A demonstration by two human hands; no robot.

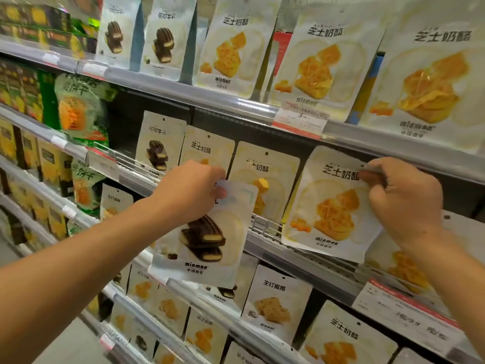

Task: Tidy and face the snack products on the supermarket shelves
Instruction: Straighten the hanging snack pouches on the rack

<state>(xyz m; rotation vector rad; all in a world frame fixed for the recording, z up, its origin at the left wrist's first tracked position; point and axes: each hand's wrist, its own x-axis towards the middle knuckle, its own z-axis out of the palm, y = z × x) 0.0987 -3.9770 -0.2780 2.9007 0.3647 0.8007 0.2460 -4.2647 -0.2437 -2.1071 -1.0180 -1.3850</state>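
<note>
My left hand (189, 190) pinches the top edge of a white pouch with a chocolate cake picture (207, 240), held out in front of the middle shelf. My right hand (404, 198) grips the upper right corner of a white pouch with a yellow cheese cake picture (330, 206), tilted against the same shelf. Behind them stand another chocolate pouch (160, 143) and two cheese pouches (207, 148), (265, 174) upright on the middle shelf (301, 253).
The upper shelf (183, 88) carries a row of chocolate and cheese pouches. Green biscuit bags (78, 109) and yellow boxes (21, 85) fill the left. Lower shelves hold more white pouches (278, 303). Price tags (299, 119) line the shelf rails.
</note>
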